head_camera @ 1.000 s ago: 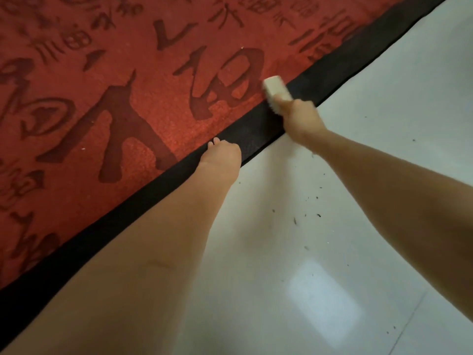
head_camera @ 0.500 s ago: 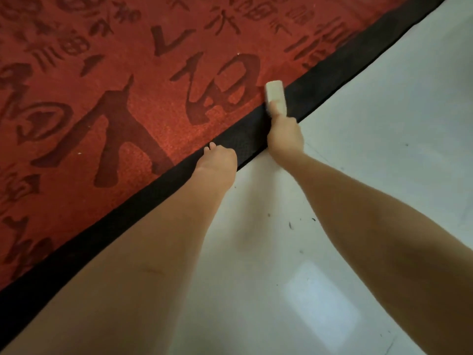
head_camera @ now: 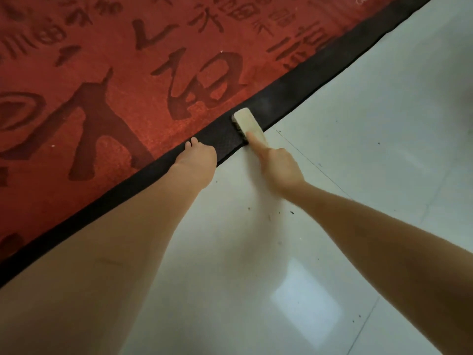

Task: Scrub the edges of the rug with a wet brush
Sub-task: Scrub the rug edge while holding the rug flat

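Right hand (head_camera: 277, 167) grips the pale brush (head_camera: 247, 123), forefinger along its back, bearing down on the rug (head_camera: 128, 80)'s black border (head_camera: 307, 80); beside the brush, left hand (head_camera: 198, 157) presses that border, likely steadying it.

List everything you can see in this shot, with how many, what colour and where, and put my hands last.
rug: one, red with darker red characters, upper left
rug border: one, black, diagonal band along the rug's edge
brush: one, pale cream, on the black border
floor: white glossy tiles, right and bottom
debris specks: several, dark, on the tiles between the forearms
left hand: one, resting on the border
right hand: one, holds the brush, a finger along its top
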`<act>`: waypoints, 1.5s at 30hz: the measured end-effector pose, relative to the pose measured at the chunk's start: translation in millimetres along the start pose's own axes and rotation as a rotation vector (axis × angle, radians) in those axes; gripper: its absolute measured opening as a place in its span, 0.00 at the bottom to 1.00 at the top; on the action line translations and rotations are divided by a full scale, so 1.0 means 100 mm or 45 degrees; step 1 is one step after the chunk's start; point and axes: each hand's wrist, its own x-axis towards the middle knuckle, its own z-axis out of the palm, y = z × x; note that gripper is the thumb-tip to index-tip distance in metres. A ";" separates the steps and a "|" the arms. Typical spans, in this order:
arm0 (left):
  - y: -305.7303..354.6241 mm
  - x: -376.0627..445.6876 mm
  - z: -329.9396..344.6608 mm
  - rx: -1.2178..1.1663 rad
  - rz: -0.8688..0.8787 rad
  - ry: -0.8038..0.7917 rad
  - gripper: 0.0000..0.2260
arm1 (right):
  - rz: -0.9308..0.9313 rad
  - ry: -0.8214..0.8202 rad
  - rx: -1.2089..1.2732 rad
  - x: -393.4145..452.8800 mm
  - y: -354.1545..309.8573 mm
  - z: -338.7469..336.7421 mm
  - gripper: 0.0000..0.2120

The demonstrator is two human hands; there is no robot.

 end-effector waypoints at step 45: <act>-0.17 -0.83 0.13 -0.249 -0.053 0.070 0.11 | 0.211 0.053 -0.159 0.07 -0.12 -0.23 0.22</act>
